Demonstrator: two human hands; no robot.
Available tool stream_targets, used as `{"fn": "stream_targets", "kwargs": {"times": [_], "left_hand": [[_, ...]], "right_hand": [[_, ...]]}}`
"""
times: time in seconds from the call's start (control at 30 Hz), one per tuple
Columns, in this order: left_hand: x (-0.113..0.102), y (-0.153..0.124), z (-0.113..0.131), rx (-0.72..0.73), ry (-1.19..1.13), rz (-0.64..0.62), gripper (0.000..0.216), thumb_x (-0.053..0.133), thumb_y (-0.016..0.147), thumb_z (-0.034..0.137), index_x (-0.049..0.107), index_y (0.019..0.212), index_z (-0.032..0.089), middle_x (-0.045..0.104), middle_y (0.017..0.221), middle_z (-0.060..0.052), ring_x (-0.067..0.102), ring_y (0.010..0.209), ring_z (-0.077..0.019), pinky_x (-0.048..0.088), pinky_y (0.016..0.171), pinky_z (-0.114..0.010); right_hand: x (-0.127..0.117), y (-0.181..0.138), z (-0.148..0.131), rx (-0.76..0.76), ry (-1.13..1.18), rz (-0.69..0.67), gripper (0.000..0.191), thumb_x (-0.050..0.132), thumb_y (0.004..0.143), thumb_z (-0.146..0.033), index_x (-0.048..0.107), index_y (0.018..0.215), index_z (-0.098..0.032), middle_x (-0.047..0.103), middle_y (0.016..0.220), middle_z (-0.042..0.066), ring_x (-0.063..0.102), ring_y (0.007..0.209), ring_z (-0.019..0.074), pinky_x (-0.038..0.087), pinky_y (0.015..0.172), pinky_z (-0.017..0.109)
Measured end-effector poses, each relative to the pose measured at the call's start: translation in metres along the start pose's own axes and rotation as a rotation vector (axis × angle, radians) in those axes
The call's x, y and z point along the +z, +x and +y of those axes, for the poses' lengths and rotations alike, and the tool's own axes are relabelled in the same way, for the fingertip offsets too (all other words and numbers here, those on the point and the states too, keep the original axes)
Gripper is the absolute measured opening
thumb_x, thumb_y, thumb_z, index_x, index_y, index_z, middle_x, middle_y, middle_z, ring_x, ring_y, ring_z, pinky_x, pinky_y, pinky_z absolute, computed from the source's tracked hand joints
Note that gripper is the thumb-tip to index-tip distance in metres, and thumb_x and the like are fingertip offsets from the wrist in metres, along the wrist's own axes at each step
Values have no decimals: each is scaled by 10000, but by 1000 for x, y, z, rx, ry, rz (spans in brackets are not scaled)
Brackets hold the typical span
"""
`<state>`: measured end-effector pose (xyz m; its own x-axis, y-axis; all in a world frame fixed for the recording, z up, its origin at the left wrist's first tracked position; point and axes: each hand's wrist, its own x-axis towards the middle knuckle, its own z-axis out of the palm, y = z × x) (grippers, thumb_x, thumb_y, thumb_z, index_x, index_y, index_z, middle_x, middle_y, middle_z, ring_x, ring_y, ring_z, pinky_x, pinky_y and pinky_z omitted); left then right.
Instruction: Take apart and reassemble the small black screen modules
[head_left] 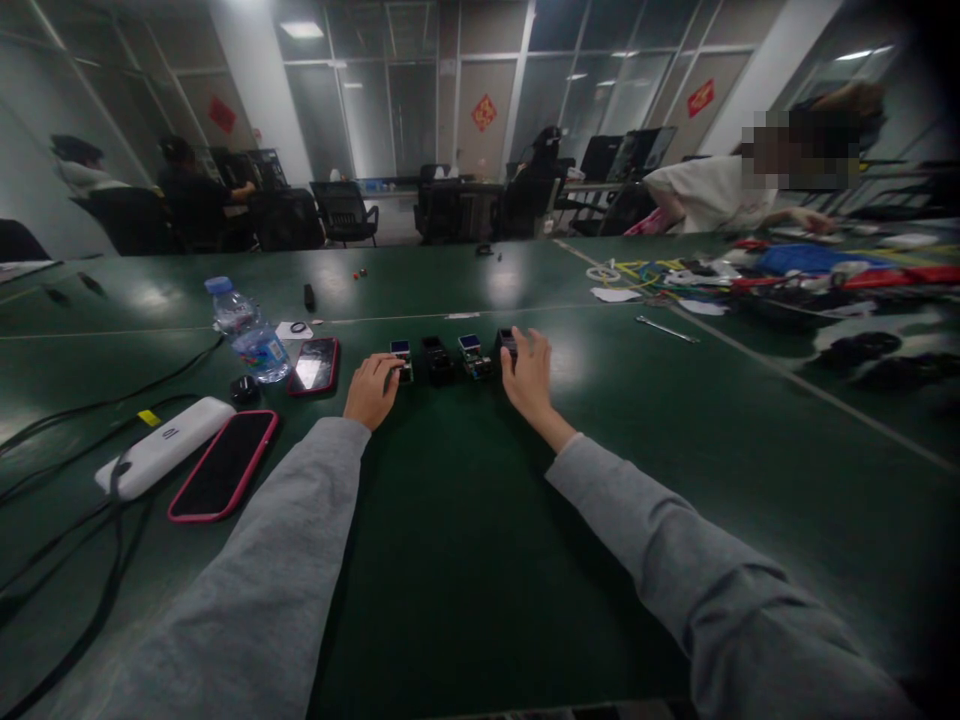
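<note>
Four small devices... stand in a row on the green table: a circuit board with a little screen (400,349), a black case (436,362), a second circuit board with a screen (474,360) and another black case (505,340). At the row's left end, my left hand (372,388) rests its stretched fingers against the first board, covering part of it. Over on the right, my right hand (529,372) has its thumb and fingers spread beside the last case, partly hiding it. Whether the fingertips press on that case is hard to see.
Left of the row are a phone (314,366), a water bottle (251,335), a white power bank (166,447), a pink-edged phone (225,467) and black cables (112,570). A wrench (666,329) and piled cables (810,270) lie right. A person (720,195) sits across the table.
</note>
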<state>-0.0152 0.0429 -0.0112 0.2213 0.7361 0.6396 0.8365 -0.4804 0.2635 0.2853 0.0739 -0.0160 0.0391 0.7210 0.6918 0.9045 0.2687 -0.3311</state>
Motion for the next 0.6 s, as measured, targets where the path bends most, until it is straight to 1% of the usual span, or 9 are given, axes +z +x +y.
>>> {"fn": "stream_targets", "kwargs": {"times": [0.07,0.13,0.23,0.3,0.37,0.5,0.6], "left_hand": [[0,0,0,5,6,-4,261,430,948,252,584,1157,225,577,1185,-84,536,1114,-235,457,939,-424],[0,0,0,21,18,-12,267,428,946,251,584,1161,224,576,1193,-86,535,1119,-237,452,946,-425],[-2,0,4,60,57,-47,283,421,948,255,580,1179,218,571,1225,-91,527,1142,-242,440,961,-428],[-4,0,11,96,92,-75,304,409,952,263,572,1204,218,564,1259,-95,518,1168,-251,429,971,-433],[-6,0,20,143,124,-106,331,392,959,269,559,1240,222,555,1297,-95,505,1198,-260,414,983,-439],[-4,3,39,254,157,-193,397,377,966,287,497,1342,238,505,1405,-79,475,1255,-261,350,1053,-455],[1,5,44,266,183,-215,467,392,964,339,402,1426,274,414,1499,-51,419,1321,-272,276,1110,-490]], "right_hand": [[-5,-1,-7,-126,27,-26,469,310,1003,-390,407,1400,-159,336,1421,161,310,1320,294,328,1065,485],[-9,-3,-13,-213,46,-76,440,334,999,-373,431,1378,-171,353,1423,147,317,1320,288,333,1062,476],[-11,-4,-15,-228,73,-100,380,373,986,-355,507,1299,-184,432,1362,137,369,1279,294,348,1036,481],[-12,-4,-15,-227,96,-105,345,385,982,-347,547,1245,-192,489,1294,126,413,1235,288,366,1010,470],[-12,-3,-15,-263,107,-124,323,391,983,-339,571,1211,-197,526,1243,114,438,1209,276,370,995,450],[-12,-4,-16,-344,81,-159,335,437,978,-372,571,1231,-199,534,1257,100,419,1238,266,327,1026,438],[-9,-4,-15,-366,56,-181,339,441,983,-392,583,1231,-209,545,1260,89,402,1257,268,294,1045,447]]}}
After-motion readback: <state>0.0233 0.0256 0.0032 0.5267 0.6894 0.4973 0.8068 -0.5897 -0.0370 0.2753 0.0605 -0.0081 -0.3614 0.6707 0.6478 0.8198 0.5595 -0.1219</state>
